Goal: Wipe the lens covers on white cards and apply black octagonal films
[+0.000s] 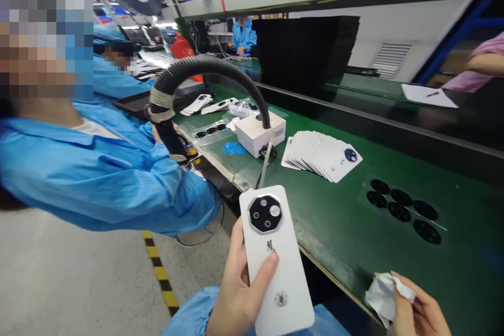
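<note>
The left hand (241, 294) holds the white phone back cover (286, 269) with 1 thumb upon its face, which could smudge it, while the right hand (423, 311) pinches a crumpled wipe (381, 294).

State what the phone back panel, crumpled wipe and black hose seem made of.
Phone back panel: plastic or glass, perhaps, smooth and evenly satin.
Crumpled wipe: paper or cloth, matte, softly creased.
Black hose: probably flexible plastic, satin, ribbed and bent.

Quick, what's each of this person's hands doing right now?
Left hand: closed, holding a white phone back panel, thumb on its face.
Right hand: closed, pinching a crumpled white wipe.
</note>
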The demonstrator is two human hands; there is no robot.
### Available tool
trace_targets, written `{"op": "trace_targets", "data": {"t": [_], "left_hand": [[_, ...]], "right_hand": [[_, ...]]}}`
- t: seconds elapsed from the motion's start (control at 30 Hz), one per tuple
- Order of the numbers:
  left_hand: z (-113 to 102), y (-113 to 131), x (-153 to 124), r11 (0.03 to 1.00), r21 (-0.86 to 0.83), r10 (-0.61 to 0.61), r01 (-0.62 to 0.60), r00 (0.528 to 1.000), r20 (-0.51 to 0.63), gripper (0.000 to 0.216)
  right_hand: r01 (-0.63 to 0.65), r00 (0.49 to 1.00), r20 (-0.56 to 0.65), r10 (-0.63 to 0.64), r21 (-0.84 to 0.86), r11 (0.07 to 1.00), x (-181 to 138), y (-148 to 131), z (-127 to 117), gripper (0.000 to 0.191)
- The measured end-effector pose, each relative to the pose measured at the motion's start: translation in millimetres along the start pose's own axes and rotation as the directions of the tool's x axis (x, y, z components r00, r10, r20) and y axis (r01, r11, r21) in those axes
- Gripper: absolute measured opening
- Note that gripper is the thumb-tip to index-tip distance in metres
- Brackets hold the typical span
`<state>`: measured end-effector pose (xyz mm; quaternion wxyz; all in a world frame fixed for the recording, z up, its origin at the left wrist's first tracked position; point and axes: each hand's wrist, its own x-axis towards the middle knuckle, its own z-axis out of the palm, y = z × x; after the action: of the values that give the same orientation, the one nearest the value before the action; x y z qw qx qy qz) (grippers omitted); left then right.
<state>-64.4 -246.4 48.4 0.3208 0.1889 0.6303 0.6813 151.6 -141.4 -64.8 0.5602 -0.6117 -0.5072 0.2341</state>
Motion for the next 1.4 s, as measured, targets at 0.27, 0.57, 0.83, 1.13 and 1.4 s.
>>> {"op": "trace_targets", "data": {"t": [0.27, 0.57, 0.83, 1.13, 1.4], "left_hand": [[36.4, 26.1, -20.3, 0.982, -0.05, -0.169, 0.182, 0.965, 0.199, 0.082], [44.4, 41.6, -24.5, 0.978, -0.005, -0.201, 0.206, 0.958, 0.204, 0.085], [37.8, 36.1, -18.2, 0.96, -0.023, -0.266, 0.28, 0.932, 0.245, 0.1], [35.8, 31.1, -15.8, 0.98, 0.054, -0.196, 0.19, 0.963, 0.183, 0.092], [35.2, 31.0, -15.1, 0.985, 0.041, -0.171, 0.166, 0.962, 0.213, 0.078]], "right_hand": [[-0.02, 0.998, 0.055, 0.013, 0.126, 0.992, 1.3, 1.6, -1.6, 0.03], [0.043, 0.997, 0.062, -0.047, 0.075, 0.996, 1.8, 0.4, -2.6, 0.029], [0.072, 0.996, 0.043, -0.073, 0.022, 0.997, 0.1, -7.8, -2.1, 0.026], [0.099, 0.994, 0.043, -0.099, 0.009, 0.995, 1.8, -10.0, -2.0, 0.026], [0.094, 0.995, 0.041, -0.095, 0.013, 0.995, 0.0, -11.4, -2.1, 0.023]]}}
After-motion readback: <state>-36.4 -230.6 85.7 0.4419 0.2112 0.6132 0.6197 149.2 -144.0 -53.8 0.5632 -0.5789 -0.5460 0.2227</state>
